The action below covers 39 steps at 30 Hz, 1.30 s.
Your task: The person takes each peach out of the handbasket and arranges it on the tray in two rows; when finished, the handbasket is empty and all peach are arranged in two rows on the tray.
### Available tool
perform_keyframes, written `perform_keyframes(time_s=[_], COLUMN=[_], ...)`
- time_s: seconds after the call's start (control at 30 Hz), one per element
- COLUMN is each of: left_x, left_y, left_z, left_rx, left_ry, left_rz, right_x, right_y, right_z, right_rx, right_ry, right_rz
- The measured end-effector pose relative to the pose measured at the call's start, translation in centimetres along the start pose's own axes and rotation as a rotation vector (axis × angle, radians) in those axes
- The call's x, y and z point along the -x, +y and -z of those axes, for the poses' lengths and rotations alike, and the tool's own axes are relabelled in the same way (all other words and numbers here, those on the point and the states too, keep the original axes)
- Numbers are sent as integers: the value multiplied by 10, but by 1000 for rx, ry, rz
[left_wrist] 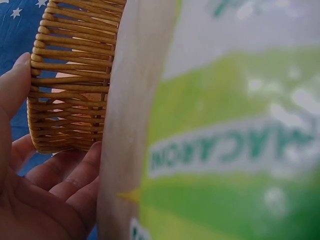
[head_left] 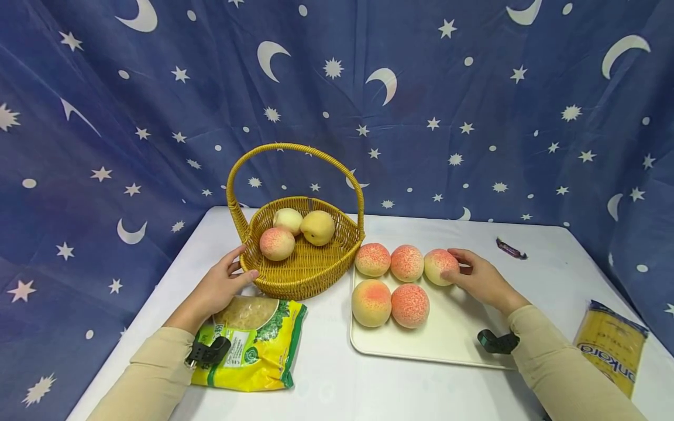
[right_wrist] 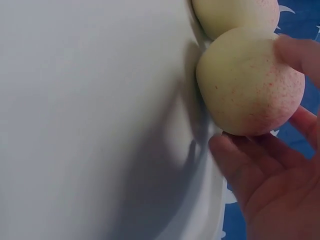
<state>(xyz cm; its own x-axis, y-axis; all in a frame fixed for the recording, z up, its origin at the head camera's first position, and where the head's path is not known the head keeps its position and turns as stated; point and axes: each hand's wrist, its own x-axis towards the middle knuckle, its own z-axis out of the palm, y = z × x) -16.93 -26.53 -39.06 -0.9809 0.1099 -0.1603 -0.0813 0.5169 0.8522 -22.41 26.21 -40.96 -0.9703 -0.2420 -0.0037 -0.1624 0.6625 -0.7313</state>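
At the wicker basket's left end, my left hand grips the rim, thumb towards the front and fingers round the outer side. Its thumb lies against the woven edge in the left wrist view. Inside the basket are a pink-speckled peach and two paler yellow fruits. My right hand holds a peach at the right end of the back row on the cream tray. Thumb and fingers sit round this peach in the right wrist view. Several other peaches stand beside it.
A yellow-green food bag lies under my left forearm, in front of the basket. On the right are a yellow pasta packet and a small wrapped candy. A blue star-and-moon curtain hangs behind the white table.
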Motion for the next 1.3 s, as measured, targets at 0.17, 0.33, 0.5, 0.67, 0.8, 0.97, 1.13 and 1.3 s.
perform_keyframes(time_s=[0.17,0.33,0.5,0.67,0.8,0.97,1.13,1.3], left_x=[0,0,0,0,0,1,1,0], left_y=[-1,-1,0,0,1,2,1,-1], left_z=[0,-1,-1,-1,-1,-2,-1,0], left_rx=[8,2,7,9,4,0,5,4], left_ry=[-3,1,2,0,1,1,1,4], left_rz=[-7,-4,-3,-6,-16,-28,-27,-17], right_x=[2,2,2,2,1,1,2,2], right_y=[3,3,1,-3,-4,-4,-6,-5], right_z=[2,1,-3,-4,-4,-4,-2,-2], right_rx=[-8,-2,-3,19,55,70,17,8], right_ry=[-16,9,35,65,87,73,10,23], right_rz=[17,12,3,-7,3,40,62,42])
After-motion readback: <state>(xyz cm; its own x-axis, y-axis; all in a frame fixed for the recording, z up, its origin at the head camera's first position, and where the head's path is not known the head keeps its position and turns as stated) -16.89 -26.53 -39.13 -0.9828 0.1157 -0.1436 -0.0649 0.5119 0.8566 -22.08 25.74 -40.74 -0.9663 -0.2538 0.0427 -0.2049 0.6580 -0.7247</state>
